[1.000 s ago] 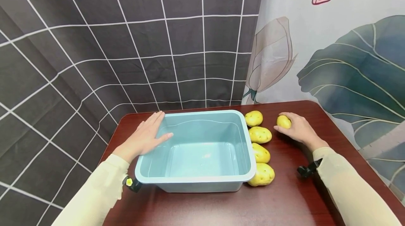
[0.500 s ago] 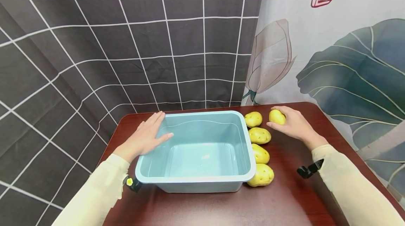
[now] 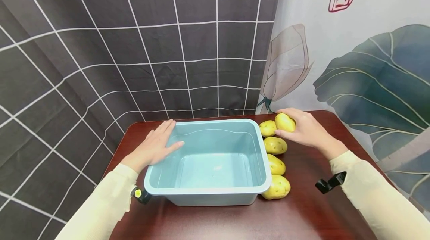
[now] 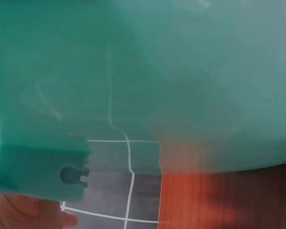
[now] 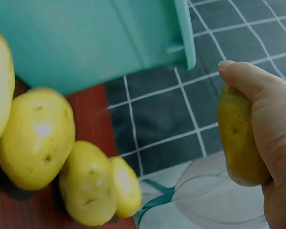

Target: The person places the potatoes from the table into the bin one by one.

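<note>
The right hand (image 3: 304,130) is holding a potato (image 3: 284,122), thumb on one side and fingers on the other; the held potato is sitting beside the far end of a row of four other potatoes (image 3: 275,145), showing up next to the farthest one from the head camera, while the right wrist view is showing it apart from the row; the left hand (image 3: 152,146) isn't gripping anything, it's resting along the left rim of a light blue bin (image 3: 205,190) with fingers lying straight and the thumb spreading out over the inside; the bin is standing on a reddish-brown table (image 3: 218,221), and the row is running down its right side, with the nearer potatoes partly hiding behind the rim; in the left wrist view the bin wall is filling most of the frame, with only a bit of hand peeking in at lower left; behind it all a dark gridded curtain (image 3: 235,40) is hanging next to a white one with a leaf print (image 3: 383,72).
</note>
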Tool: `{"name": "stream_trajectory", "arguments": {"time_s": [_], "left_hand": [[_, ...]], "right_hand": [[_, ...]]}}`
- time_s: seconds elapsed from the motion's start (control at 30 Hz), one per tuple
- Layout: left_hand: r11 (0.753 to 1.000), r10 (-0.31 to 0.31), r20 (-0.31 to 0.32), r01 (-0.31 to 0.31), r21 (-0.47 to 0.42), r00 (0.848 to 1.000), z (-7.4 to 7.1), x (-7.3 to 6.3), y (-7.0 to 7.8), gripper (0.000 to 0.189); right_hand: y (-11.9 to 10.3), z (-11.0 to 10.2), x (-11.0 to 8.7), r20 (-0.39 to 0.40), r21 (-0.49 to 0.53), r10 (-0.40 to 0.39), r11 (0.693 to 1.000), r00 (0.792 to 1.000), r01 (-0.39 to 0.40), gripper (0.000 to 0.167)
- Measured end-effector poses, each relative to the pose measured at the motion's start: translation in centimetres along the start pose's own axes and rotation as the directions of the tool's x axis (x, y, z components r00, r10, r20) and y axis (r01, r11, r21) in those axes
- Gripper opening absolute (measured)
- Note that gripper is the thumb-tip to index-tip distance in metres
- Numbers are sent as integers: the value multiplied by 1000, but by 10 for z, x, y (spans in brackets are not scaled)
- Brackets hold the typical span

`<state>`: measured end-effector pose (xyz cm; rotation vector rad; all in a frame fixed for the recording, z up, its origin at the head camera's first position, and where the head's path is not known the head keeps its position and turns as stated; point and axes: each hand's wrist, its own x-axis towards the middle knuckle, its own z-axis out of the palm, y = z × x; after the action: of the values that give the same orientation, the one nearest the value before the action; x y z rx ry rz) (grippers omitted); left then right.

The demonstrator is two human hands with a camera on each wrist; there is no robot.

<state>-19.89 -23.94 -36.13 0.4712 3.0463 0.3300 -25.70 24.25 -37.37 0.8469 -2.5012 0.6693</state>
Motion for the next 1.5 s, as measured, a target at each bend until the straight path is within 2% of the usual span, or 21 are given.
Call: {"name": "stream_trajectory", "arguments": {"time_s": [0.37,0.57,0.87,1.03,1.27,1.5], "left_hand": [[1000,-5,-5,5,-10,1000,0,-1,-1,94],[1000,-4,-4,4,-23,1000,1,-1,0,91],[999,-10,-8,9,-39,1000,1,-2,0,89],[999,-1,-18,0,-49,1000,2,-2,-1,90],[998,-3,-24,1,-63,1000,2,-3,-2,88],[997,12,-38,-15,-80,999,4,-2,-3,85]], "right_hand": [[-37,-13,23,27,37,-131,991,991,129,59],[-57,-10,39,66,73,-215,975,974,210,55],[-81,-4,63,136,95,-300,953,944,289,57],[-92,2,76,166,105,-324,945,931,310,58],[-108,21,96,230,133,-310,949,923,286,57],[-125,40,108,274,173,-329,941,903,291,54]]}}
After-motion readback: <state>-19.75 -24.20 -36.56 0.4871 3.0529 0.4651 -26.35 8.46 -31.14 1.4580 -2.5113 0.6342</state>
